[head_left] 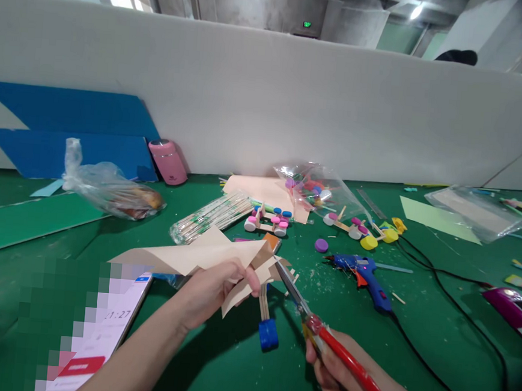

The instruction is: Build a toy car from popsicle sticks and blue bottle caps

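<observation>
My left hand [222, 286] is closed on a sheet of cream paper [179, 256], thumb on top, with a flap of it hanging below the fingers. In my right hand [338, 367] is a pair of scissors [318, 329] with red handles. Their blades point up and left, and the tips reach the paper's right edge; whether they touch it I cannot tell. Under the paper, wooden sticks [264, 307] run down to a blue block [268, 334] on the green table. The far part of these sticks is hidden by the paper.
A blue glue gun [363, 276] with a black cord lies at right. Small stick-and-cap models [268, 220], a bundle of wrapped sticks [214, 216] and a bag of coloured caps [315, 191] are behind. A phone [110, 322] lies left, a pink flask [168, 162] by the partition.
</observation>
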`<state>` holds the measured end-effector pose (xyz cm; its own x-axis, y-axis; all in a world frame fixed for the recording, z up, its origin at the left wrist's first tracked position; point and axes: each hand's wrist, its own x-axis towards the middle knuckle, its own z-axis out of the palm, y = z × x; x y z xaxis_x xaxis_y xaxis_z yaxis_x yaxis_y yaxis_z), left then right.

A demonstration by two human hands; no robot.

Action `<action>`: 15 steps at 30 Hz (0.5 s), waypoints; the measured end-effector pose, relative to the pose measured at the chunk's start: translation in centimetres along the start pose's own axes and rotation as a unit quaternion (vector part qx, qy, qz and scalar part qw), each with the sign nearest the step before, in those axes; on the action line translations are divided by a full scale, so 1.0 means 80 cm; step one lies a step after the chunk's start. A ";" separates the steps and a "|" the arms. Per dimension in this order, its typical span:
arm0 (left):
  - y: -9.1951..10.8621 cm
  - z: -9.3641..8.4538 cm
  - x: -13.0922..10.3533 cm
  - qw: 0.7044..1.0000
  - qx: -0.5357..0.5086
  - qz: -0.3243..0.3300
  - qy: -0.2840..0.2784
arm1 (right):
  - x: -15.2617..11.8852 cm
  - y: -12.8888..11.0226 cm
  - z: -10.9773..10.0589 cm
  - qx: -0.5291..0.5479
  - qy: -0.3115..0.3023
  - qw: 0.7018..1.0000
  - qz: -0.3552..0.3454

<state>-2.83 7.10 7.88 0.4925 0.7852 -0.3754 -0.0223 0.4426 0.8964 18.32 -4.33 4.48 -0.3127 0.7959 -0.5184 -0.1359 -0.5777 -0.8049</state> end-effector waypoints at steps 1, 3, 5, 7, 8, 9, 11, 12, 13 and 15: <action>0.000 -0.001 0.000 1.000 -0.004 0.002 -0.002 | -0.001 -0.002 0.000 -0.009 0.000 1.000 0.000; -0.001 -0.002 0.000 1.000 -0.011 0.004 -0.006 | -0.001 -0.006 -0.002 -0.031 -0.006 0.999 -0.006; -0.001 -0.003 0.001 1.000 -0.009 -0.002 -0.010 | 0.003 -0.007 -0.006 -0.055 -0.021 0.998 -0.024; -0.001 -0.003 0.001 1.000 -0.001 -0.009 -0.014 | 0.007 -0.005 -0.009 -0.071 -0.047 0.995 -0.050; -0.001 -0.003 0.002 1.000 0.004 -0.013 -0.018 | 0.008 -0.004 -0.010 -0.078 -0.055 0.994 -0.054; -0.001 -0.003 0.002 1.000 0.010 -0.014 -0.022 | 0.008 -0.004 -0.010 -0.084 -0.055 0.994 -0.051; 0.000 -0.005 0.002 0.999 0.021 -0.015 -0.031 | 0.005 -0.007 -0.007 -0.093 -0.025 0.995 -0.028; 0.000 -0.006 0.002 0.999 0.025 -0.017 -0.033 | 0.002 -0.009 -0.004 -0.098 -0.005 0.995 -0.014; 0.000 -0.007 0.001 0.999 0.029 -0.022 -0.034 | -0.001 -0.012 -0.001 -0.102 0.012 0.995 -0.001; 0.000 -0.009 0.000 0.999 0.033 -0.029 -0.031 | -0.006 -0.018 0.003 -0.111 0.023 0.994 0.009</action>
<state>-3.43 7.38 7.69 0.5449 0.7297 -0.4132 0.0640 0.4551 0.8881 18.42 -3.95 5.98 -0.2691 0.7967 -0.5412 0.0804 -0.5414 -0.8369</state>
